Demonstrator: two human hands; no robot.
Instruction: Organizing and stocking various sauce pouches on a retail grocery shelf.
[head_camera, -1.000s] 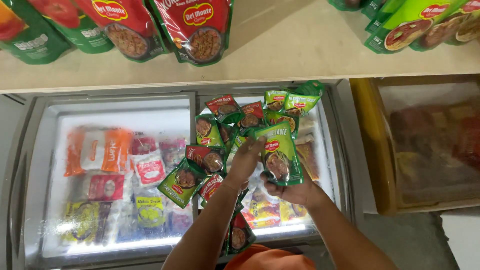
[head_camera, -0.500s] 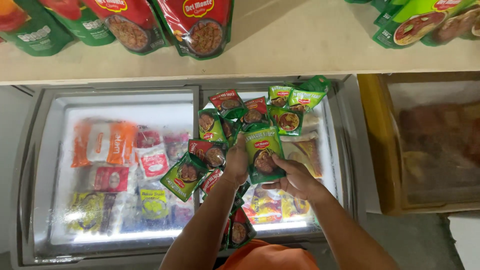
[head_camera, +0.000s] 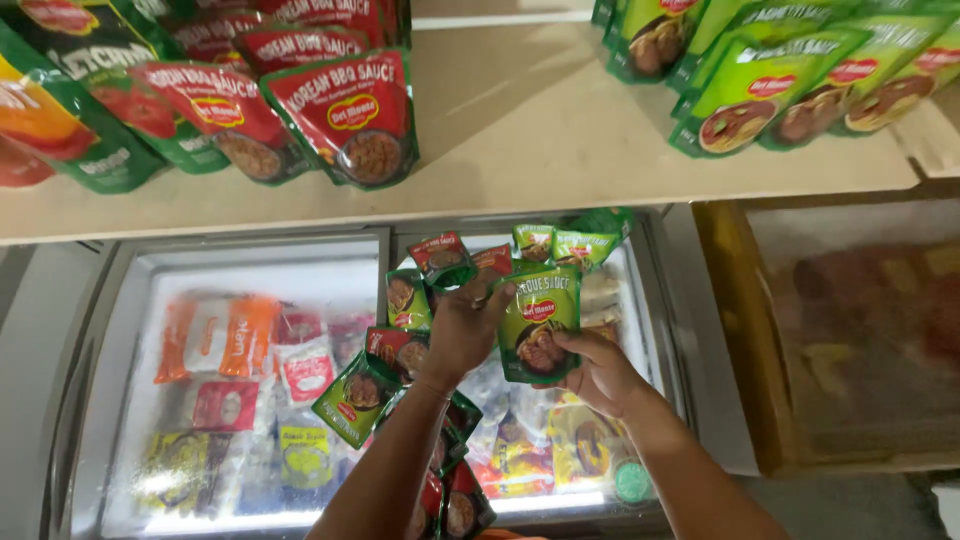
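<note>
The right hand (head_camera: 600, 375) is pinching a glossy green stand-up sauce pouch (head_camera: 540, 322) from below while the left hand's (head_camera: 462, 330) fingers are closing on its top edge, holding it upright above loose red and green pouches (head_camera: 400, 352) piled on the glass-lidded chest freezer (head_camera: 250, 380).
</note>
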